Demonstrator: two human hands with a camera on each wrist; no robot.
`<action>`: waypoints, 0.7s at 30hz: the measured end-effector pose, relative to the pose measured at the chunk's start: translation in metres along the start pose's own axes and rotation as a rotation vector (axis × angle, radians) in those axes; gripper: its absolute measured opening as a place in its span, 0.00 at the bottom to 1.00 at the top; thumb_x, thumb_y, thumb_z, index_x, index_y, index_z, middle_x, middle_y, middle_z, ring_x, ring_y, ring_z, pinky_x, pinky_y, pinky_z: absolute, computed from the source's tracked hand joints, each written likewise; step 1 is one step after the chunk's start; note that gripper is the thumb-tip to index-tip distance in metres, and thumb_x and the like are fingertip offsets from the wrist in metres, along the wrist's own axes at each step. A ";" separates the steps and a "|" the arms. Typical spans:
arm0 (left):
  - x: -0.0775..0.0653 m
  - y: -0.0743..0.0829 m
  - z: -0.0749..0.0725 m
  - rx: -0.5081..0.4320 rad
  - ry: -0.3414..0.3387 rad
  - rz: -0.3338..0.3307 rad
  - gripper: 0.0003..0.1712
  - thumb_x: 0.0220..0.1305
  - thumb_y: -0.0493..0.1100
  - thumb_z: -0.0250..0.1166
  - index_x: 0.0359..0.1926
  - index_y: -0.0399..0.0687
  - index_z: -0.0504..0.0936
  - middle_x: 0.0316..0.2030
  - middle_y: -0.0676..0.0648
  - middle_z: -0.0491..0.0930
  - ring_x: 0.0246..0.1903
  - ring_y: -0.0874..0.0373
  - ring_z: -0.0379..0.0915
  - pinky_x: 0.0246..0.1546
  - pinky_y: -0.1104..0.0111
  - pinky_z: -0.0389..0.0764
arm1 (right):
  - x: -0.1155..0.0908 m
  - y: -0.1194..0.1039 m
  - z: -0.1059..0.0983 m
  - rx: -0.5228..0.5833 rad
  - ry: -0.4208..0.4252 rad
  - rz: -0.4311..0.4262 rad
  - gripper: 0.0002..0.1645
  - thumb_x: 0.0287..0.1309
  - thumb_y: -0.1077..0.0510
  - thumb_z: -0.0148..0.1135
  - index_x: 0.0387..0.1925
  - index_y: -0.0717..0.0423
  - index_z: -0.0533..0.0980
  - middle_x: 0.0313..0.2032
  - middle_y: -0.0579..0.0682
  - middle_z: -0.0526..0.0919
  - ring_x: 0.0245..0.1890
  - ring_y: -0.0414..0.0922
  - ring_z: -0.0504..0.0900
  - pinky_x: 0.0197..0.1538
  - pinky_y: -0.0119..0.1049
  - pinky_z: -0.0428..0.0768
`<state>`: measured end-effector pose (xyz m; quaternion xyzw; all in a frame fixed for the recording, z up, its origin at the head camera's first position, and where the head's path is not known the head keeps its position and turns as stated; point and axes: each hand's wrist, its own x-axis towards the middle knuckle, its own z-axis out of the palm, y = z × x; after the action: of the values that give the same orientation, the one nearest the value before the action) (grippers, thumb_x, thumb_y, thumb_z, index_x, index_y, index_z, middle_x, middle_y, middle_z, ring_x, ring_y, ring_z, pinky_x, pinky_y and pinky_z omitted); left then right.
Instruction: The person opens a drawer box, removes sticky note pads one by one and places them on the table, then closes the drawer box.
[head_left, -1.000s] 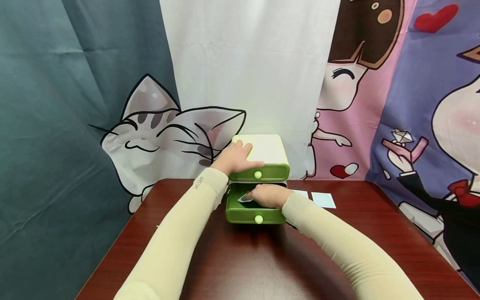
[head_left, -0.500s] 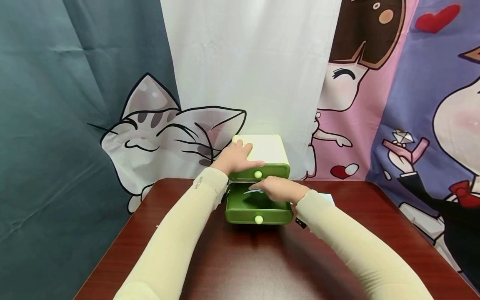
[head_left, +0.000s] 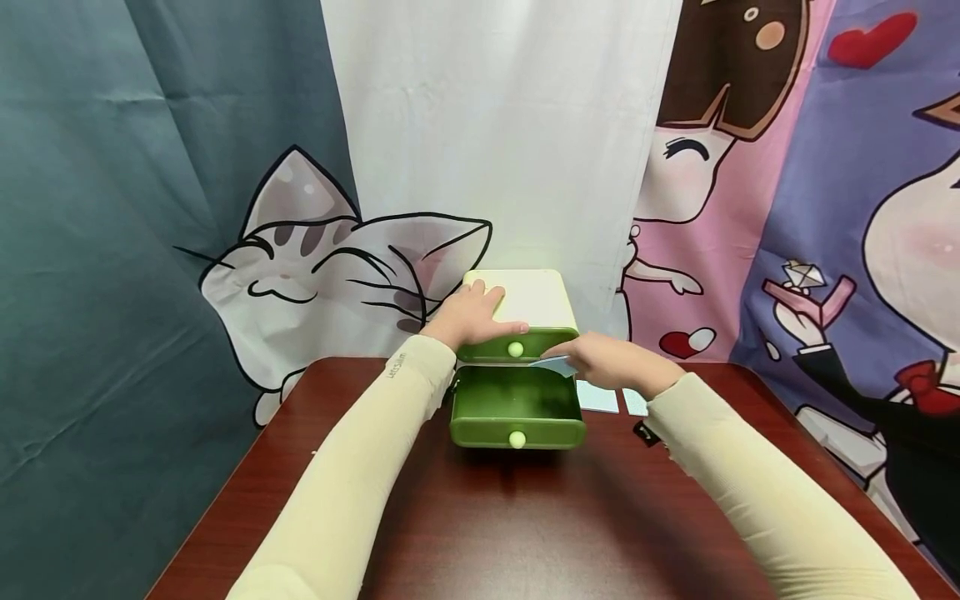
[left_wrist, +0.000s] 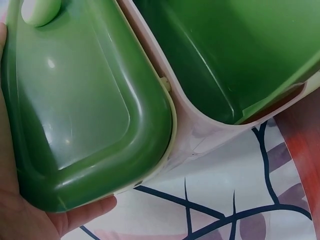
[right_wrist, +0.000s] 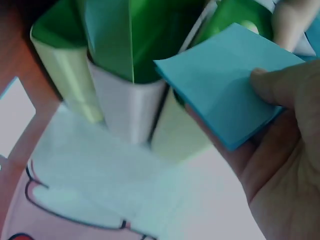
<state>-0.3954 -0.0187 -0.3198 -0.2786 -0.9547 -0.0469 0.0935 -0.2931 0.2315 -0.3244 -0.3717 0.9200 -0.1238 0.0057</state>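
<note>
My right hand (head_left: 626, 362) pinches a thin pad of square blue sticky notes (right_wrist: 225, 85), thumb on top and fingers underneath. The pad is beside the right end of a small drawer box (head_left: 528, 296), which has a cream top and green fronts. Its lower drawer (head_left: 517, 432) is pulled out, and its green floor shows with nothing on it. The upper drawer (head_left: 551, 343) is closed. My left hand (head_left: 472, 317) rests on the box's top left corner, its fingers spread over the top and the thumb along the upper front edge.
Two pale blue paper squares, a nearer one (head_left: 597, 397) and one partly behind my right wrist (head_left: 635, 402), lie on the brown table (head_left: 495, 525) right of the box. A printed cloth (head_left: 510, 125) hangs close behind the table.
My right hand has lifted the blue sticky notes from inside the lower drawer and moved right and away from it. My left hand has stayed put on the box.
</note>
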 end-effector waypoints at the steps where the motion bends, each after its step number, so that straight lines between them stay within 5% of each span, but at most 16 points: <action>1: 0.000 0.000 0.000 0.001 -0.002 -0.002 0.56 0.56 0.86 0.46 0.72 0.54 0.67 0.62 0.37 0.69 0.58 0.43 0.68 0.57 0.50 0.73 | -0.004 0.002 -0.003 0.015 0.010 0.018 0.26 0.67 0.72 0.50 0.61 0.53 0.79 0.43 0.50 0.85 0.31 0.40 0.76 0.38 0.37 0.76; 7: 0.001 0.000 0.001 0.006 -0.006 0.001 0.57 0.55 0.87 0.45 0.72 0.53 0.67 0.62 0.37 0.70 0.58 0.43 0.68 0.57 0.49 0.73 | -0.028 0.019 -0.013 0.101 0.080 0.116 0.27 0.66 0.72 0.46 0.58 0.51 0.82 0.42 0.46 0.86 0.28 0.41 0.77 0.38 0.38 0.76; 12: -0.001 0.001 0.000 0.009 0.002 0.003 0.57 0.55 0.87 0.46 0.72 0.53 0.67 0.62 0.37 0.69 0.58 0.43 0.68 0.58 0.49 0.73 | -0.040 0.033 -0.014 0.051 0.112 0.146 0.28 0.65 0.72 0.47 0.59 0.53 0.82 0.44 0.51 0.86 0.27 0.41 0.73 0.37 0.40 0.73; 21: -0.002 0.000 -0.002 0.012 -0.001 0.001 0.57 0.55 0.87 0.45 0.72 0.53 0.66 0.62 0.37 0.69 0.57 0.43 0.68 0.57 0.50 0.73 | -0.047 0.062 0.031 -0.024 0.072 0.242 0.25 0.57 0.74 0.52 0.51 0.57 0.84 0.39 0.51 0.87 0.35 0.45 0.82 0.41 0.45 0.80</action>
<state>-0.3931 -0.0200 -0.3180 -0.2787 -0.9548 -0.0412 0.0948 -0.2977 0.2996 -0.3730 -0.2533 0.9592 -0.1245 -0.0171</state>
